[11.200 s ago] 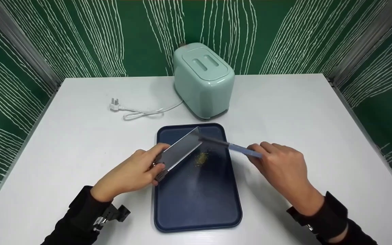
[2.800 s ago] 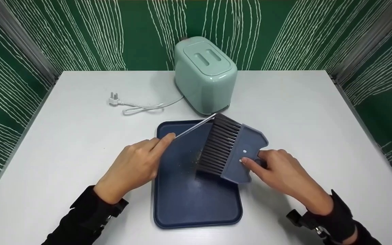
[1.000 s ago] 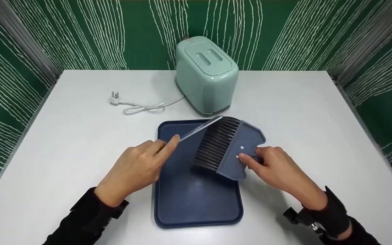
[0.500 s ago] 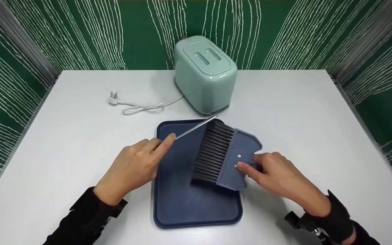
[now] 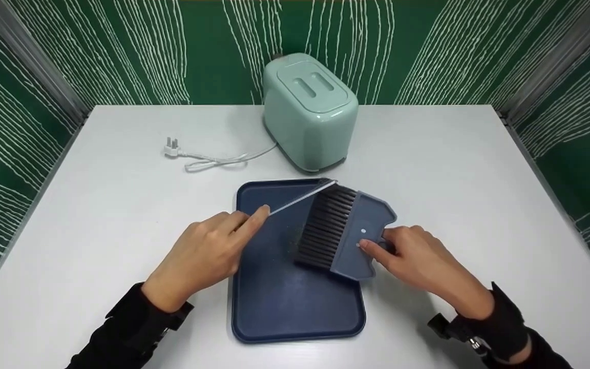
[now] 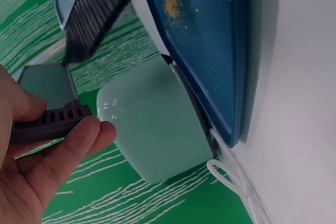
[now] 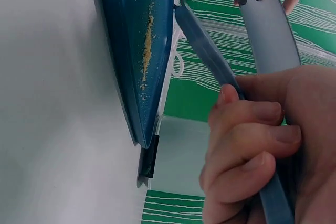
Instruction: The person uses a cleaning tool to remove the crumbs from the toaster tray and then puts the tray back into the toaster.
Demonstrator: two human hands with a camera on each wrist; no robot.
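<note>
My left hand (image 5: 208,251) pinches the dark slotted end of a thin metal crumb tray (image 7: 270,32), fingers below and thumb above in the left wrist view. In the head view the crumb tray stands nearly edge-on above the blue serving tray (image 5: 295,312). My right hand (image 5: 418,256) grips the handle of a wide blue brush (image 5: 359,236), its thumb on the flat body. The dark bristles (image 5: 325,225) lie close against the crumb tray's far end. Yellowish crumbs (image 7: 147,45) lie on the serving tray, mostly hidden by the bristles in the head view.
A mint-green toaster (image 5: 310,113) stands just behind the serving tray. Its white cord and plug (image 5: 172,148) lie on the white table (image 5: 121,205) to the left. Green walls (image 5: 223,51) with white streaks enclose the back and sides.
The brush has dipped toward me and come back up beside the crumb tray over the last second. Much earlier, the crumb tray showed its flat face and the brush was edge-on.
</note>
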